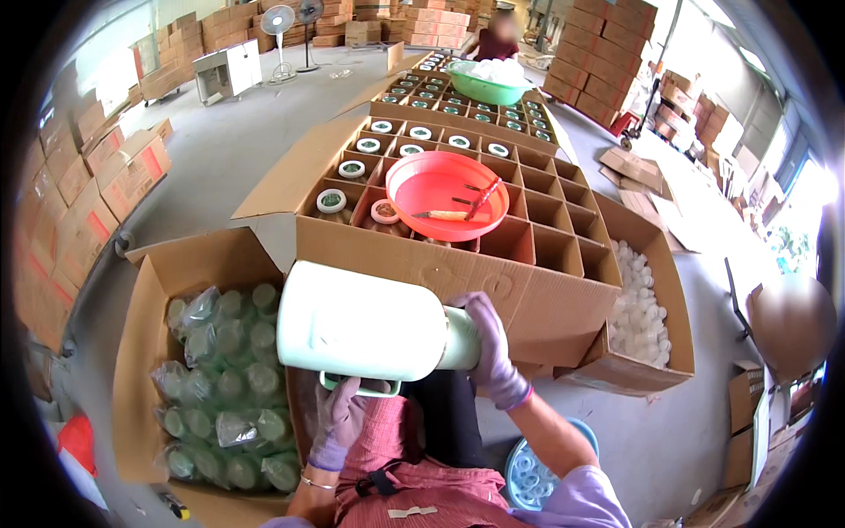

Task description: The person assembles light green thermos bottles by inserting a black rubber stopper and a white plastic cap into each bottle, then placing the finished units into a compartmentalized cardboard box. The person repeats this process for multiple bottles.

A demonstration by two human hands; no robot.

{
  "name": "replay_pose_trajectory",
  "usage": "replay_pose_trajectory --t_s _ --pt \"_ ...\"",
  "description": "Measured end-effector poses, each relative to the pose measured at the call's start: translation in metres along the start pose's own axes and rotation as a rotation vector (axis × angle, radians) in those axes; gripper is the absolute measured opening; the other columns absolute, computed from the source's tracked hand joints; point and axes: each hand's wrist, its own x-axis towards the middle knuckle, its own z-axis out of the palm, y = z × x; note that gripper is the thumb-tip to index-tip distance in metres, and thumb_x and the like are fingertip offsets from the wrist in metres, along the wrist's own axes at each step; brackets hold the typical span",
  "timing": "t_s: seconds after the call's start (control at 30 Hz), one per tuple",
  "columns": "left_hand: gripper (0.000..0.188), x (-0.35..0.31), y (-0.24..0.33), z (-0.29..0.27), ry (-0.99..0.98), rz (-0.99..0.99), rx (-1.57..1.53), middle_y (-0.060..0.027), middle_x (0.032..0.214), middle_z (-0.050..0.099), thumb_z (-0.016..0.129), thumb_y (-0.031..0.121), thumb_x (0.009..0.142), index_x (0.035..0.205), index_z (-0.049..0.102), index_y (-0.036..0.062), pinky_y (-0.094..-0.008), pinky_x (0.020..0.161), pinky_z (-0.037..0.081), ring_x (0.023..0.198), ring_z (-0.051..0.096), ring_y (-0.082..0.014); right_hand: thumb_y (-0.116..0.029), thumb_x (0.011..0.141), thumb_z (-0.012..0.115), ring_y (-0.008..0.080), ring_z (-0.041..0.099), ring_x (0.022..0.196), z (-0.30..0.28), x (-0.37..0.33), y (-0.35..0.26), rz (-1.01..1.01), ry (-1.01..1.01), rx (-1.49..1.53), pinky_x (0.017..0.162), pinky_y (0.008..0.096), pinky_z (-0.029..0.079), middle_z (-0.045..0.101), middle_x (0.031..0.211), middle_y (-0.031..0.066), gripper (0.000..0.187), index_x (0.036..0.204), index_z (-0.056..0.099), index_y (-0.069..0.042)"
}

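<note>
A large pale mint-green vacuum flask (361, 319) lies sideways across my lap, its wide end to the left. My gloved left hand (340, 421) is closed at the flask's thin side handle (368, 389), underneath the body. At the narrow right end, my gloved right hand (495, 354) wraps round the flask's cap or neck (459, 338); its fingertips are partly hidden behind it. Just beyond the flask stands a divided carton (440, 264), with white-capped bottles (352, 169) in several cells. A red bowl (418, 189) on top holds a red-handled tool (482, 201) and a wooden-handled one (443, 215).
An open carton (141, 387) of plastic-wrapped green bottles (231, 384) stands left; another carton (629, 374) with white caps (638, 308) stands right. A blue basin (581, 431) is beside my right forearm. Further off are a green basin (488, 88), a person (497, 42) and stacked cartons (598, 57).
</note>
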Motion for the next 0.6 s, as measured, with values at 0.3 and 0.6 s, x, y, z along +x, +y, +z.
replay_pose_trajectory --t_s 0.3,0.6 --pt "0.050 0.023 0.011 -0.009 -0.536 0.386 1.040 -0.0256 0.137 0.050 0.072 0.012 0.081 0.130 0.059 0.0089 -0.0408 0.100 0.049 0.127 0.052 -0.0403 -0.018 0.087 0.061 0.0240 0.069 0.086 -0.059 0.047 0.034 -0.024 -0.548 -0.557 0.077 0.0369 0.055 0.069 0.097 0.0137 0.021 0.103 0.062 -0.005" --pt "0.044 -0.084 0.008 -0.064 -0.845 -0.053 1.072 -0.0109 0.112 0.061 0.055 0.011 0.094 0.138 0.053 0.0119 -0.0378 0.090 0.050 0.100 0.061 -0.0279 -0.031 0.082 0.073 0.0319 0.055 0.121 -0.001 -0.013 0.045 0.224 -0.933 -0.470 0.106 0.0396 0.043 0.058 0.126 0.0159 0.053 0.128 0.060 -0.008"
